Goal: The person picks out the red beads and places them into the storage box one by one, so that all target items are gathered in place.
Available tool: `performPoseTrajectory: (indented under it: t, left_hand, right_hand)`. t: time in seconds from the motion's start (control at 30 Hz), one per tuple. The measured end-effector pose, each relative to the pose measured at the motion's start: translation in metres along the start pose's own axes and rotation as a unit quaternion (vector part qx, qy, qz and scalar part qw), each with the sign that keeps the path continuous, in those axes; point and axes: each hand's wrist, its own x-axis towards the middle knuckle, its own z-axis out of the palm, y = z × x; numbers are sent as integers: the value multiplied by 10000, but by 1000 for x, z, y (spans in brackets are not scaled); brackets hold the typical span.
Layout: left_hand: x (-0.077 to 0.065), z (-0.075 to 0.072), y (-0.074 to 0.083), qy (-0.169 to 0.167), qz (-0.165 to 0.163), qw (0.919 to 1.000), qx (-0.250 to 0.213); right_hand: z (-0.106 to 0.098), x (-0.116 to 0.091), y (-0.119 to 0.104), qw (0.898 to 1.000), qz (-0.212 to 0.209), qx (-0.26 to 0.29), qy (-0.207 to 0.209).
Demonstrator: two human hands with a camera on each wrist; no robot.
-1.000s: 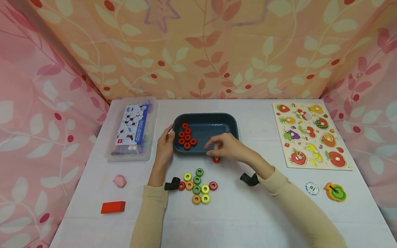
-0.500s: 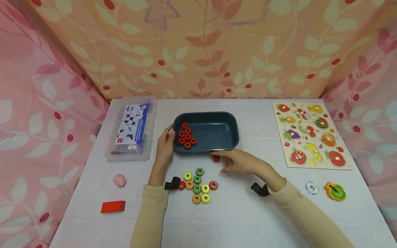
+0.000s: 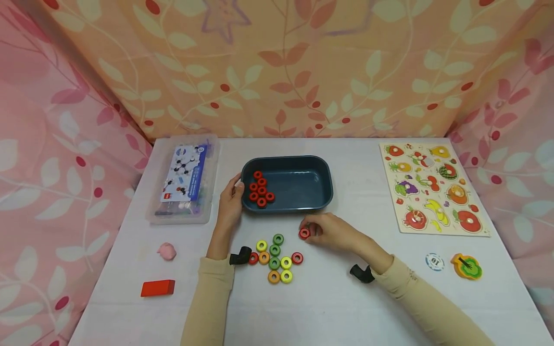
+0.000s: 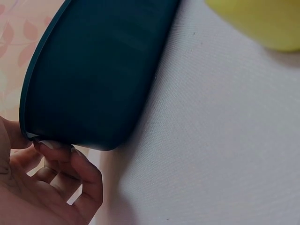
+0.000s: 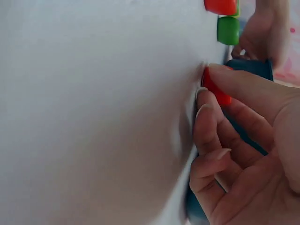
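Observation:
My left hand (image 3: 229,201) grips the left end of a dark blue tray (image 3: 303,185); in the left wrist view its thumb and fingers (image 4: 86,176) pinch the tray's rim. Several red rings (image 3: 261,191) lie inside, at the tray's left side. In front of the tray, my right hand (image 3: 333,231) pinches another red ring (image 5: 216,89) between thumb and fingers, low over the white table. A group of loose rings lies nearer to me: green (image 3: 278,234), yellow (image 3: 286,272), orange (image 3: 274,281) and red (image 3: 297,264).
At the back left lies a clear plastic case (image 3: 183,180) with a molecule label. A pink toy (image 3: 167,252) and a red block (image 3: 157,288) are on the left. On the right are a fruit puzzle board (image 3: 433,190), a round chip (image 3: 434,262) and a tree-shaped piece (image 3: 467,266).
My right hand has moved from over the tray down to the table in front, taken hold of the red ring there and drawn it slightly toward me. My left hand stays on the tray.

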Motion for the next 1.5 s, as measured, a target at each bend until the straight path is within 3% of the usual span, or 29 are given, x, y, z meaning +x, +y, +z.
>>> performPoseTrajectory:
  t: [0.23,0.43,0.53,0.6,0.67,0.83,1.03,1.3,1.5]
  left_hand:
    - [0,0,1,37,-28,10000,-35]
    - [0,1,1,43,-40,10000,-46]
    - [0,1,0,20,-56,10000,-44]
    - [-1,1,-1,1,-90,9999,-109]
    - [-1,1,-1,-9,-97,9999,-130]
    - [-1,2,-1,-1,-94,9999,-108]
    - [-1,1,-1,3,-65,9999,-82]
    - [-1,0,-2,-10,-52,10000,-71]
    - [-1,0,-2,-31,-87,9999,-71]
  right_hand:
    - [-5,7,-12,9978,-260,558,255]
    - [-15,21,-24,9866,-480,679,1407]
    - [-19,31,-26,9786,-326,483,1974]
    - [-21,39,-25,9765,-90,344,2128]
    - [-22,48,-24,9780,284,246,2052]
    - [-21,68,-20,9825,1342,-71,1293]
    - [-17,88,-22,9781,1898,95,851]
    - [-11,108,-22,9662,2273,348,1161]
    - [-10,113,-23,9710,1780,1064,1194]
